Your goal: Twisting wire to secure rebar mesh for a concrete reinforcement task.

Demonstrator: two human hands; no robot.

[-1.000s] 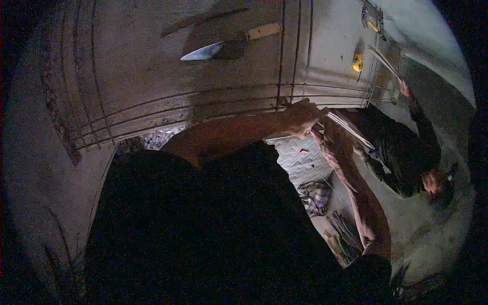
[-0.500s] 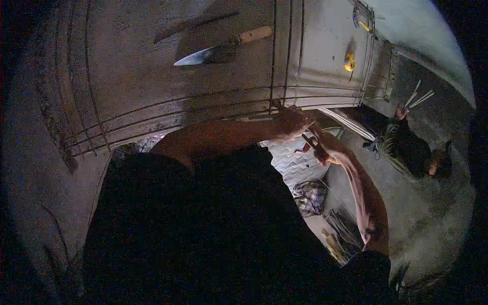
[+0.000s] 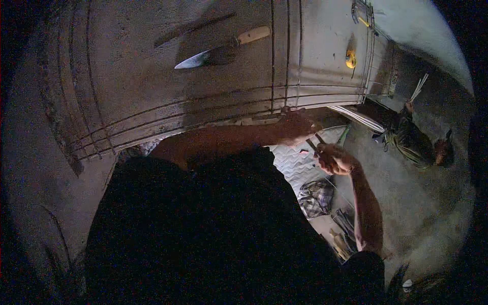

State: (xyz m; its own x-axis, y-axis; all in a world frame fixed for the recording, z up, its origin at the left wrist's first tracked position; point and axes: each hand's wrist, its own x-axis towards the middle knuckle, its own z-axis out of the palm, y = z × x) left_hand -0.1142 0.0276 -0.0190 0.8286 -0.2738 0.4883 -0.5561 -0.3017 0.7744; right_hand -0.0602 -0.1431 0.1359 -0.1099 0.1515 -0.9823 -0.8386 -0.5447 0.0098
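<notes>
My left forearm reaches across my body along the near edge of the table, and my left hand (image 3: 297, 126) is closed by its right front part. What its fingers hold is hidden in shadow. Below and to the right of it, my right hand (image 3: 334, 159) is closed around a narrow dark tool (image 3: 313, 144), whose thin end points up toward my left fingers; its kind is unclear. On the table (image 3: 132, 61) lies a knife (image 3: 195, 60) with a wooden handle, its blade pointing left.
A yellow hand tool (image 3: 351, 59) and another tool with a yellow handle (image 3: 362, 21) lie at the table's right. Pale strips (image 3: 358, 118) stick out by its corner. Another person (image 3: 414, 140) holds thin pale sticks (image 3: 419, 86). White quilted sheet (image 3: 295, 165) and checked cloth (image 3: 316, 198) lie below.
My right hand has drawn down and to the right, away from my left hand, with the dark tool. My left hand has shifted slightly right. The other person's sticks have come closer together.
</notes>
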